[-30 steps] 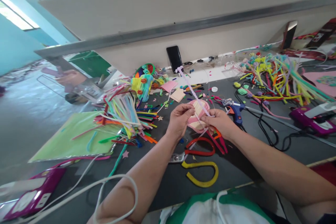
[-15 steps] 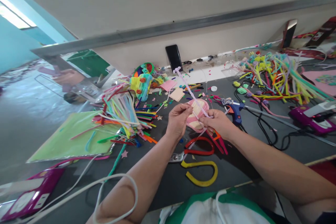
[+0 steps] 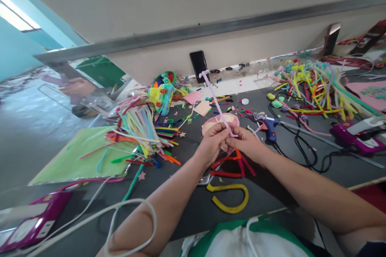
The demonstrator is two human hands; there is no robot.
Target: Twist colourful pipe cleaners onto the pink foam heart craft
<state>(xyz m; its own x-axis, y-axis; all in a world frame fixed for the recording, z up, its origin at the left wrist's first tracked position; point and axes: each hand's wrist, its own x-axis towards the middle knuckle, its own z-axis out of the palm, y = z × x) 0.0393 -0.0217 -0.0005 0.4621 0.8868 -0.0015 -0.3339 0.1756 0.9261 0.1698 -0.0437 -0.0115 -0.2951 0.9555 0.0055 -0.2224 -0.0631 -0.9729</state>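
Note:
A long lilac pipe cleaner (image 3: pixel 217 103) slants up and away from my fingers, with a small knotted shape at its far tip. My left hand (image 3: pixel 214 142) pinches it near its lower end. Close against it, my right hand (image 3: pixel 245 144) grips the same end, where a short piece bends sideways. Behind and under both hands is a flat pink and cream piece (image 3: pixel 208 125), mostly covered by my fingers. Below the hands lie scissors with one red handle (image 3: pixel 227 174) and one yellow handle (image 3: pixel 238 210).
On the left, a bundle of pipe cleaners (image 3: pixel 141 126) rests over a green sheet (image 3: pixel 66 158). A blue glue gun (image 3: pixel 270 128) with a black cord lies to the right, near more pipe cleaners (image 3: pixel 316 88). A phone (image 3: pixel 198 66) leans on the partition; a white cable (image 3: pixel 153 213) loops by my left forearm.
My hands have drawn together on the lower end of the lilac pipe cleaner. The pink and cream piece now shows farther left and is more hidden behind my fingers.

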